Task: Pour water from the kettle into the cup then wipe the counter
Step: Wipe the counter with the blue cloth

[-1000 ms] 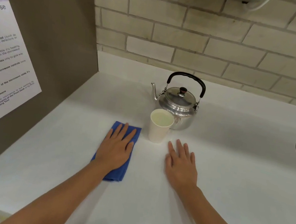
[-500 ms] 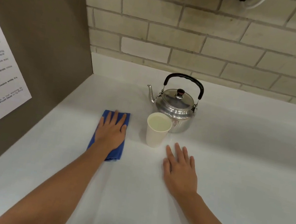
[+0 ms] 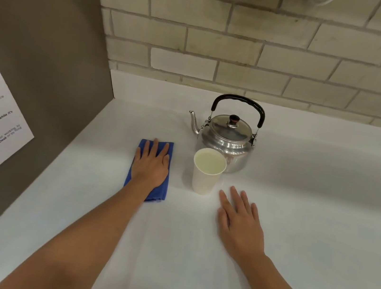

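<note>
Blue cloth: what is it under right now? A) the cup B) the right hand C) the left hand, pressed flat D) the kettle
C: the left hand lies flat on the blue cloth, while the right hand rests on the bare counter.

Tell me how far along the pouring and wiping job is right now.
Done, by the look of it: the cup holds water nearly to its rim, and the kettle stands upright behind it, lid on, nobody holding it. In hand: the left hand lies flat on the blue cloth on the counter, left of the cup. The right hand rests flat and empty. Left: wiping the counter.
</note>
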Demonstrator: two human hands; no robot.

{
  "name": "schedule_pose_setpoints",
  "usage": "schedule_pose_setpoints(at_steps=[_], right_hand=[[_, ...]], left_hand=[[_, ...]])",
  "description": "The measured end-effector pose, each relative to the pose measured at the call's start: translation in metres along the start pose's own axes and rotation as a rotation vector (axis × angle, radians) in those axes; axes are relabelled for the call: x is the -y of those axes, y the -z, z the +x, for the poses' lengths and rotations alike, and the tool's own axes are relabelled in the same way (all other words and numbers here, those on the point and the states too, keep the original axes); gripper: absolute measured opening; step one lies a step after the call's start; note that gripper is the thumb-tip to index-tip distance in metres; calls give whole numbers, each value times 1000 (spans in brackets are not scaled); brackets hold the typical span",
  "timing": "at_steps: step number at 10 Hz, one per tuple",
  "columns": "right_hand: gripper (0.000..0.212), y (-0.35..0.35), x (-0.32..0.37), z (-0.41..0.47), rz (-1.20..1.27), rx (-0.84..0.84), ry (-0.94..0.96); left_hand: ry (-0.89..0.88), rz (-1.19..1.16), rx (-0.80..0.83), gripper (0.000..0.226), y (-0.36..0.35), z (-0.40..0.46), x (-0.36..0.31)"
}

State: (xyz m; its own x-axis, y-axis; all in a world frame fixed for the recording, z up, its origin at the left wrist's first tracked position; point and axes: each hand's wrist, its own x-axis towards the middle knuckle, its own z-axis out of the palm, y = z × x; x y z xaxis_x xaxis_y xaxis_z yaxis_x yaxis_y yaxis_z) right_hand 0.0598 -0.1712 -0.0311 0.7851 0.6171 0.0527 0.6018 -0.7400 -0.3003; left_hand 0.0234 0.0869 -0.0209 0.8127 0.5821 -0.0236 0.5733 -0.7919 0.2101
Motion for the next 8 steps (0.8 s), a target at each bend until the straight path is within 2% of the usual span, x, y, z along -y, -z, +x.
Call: schedule_pose_setpoints(at_steps=[4,6,7,8], right_hand=[[49,0,2,0,2,4,-8],[49,4,3,-1,14,18,-6],[48,6,4,-2,41,54,-8],[49,20,5,5,39,17,-38]], left_hand=[[-76,-16,56,51,-2,19,-5],[-47,-13,45,51,1,14,-10],[-19,-112,94,53,4,8,-13],[15,-218,78,52,22,0,-18]])
